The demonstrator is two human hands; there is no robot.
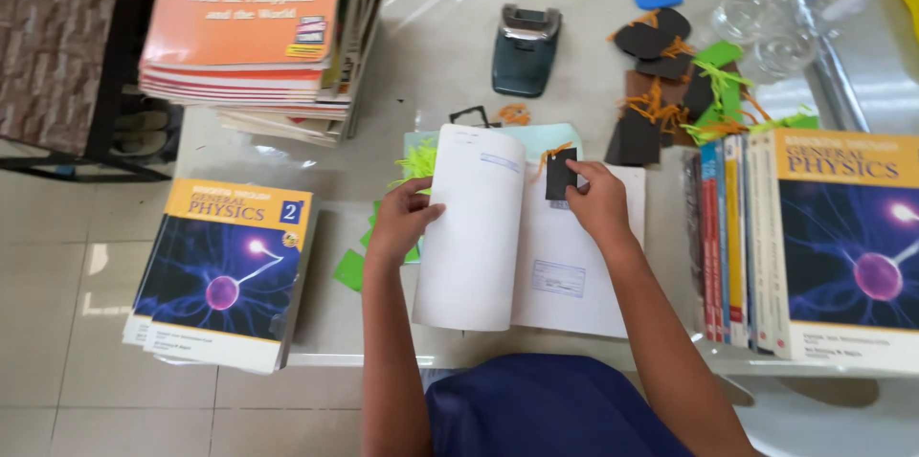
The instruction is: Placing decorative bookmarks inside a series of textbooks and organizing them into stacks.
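An open white book (536,256) lies on the glass table (431,45) in front of me. My left hand (400,220) grips the curled-up left pages and holds them raised. My right hand (597,200) pinches a small black paper tag (561,174) with an orange yarn tassel and presses it against the right page near the spine. Green paper pieces (350,268) show under the book's left side.
A dark hole punch (525,49) stands behind the book. More black, brown and green tasselled tags (675,84) are heaped at the back right. Book stacks sit at back left (254,26), front left (222,270) and right (814,246). Clear glasses (766,31) stand far right.
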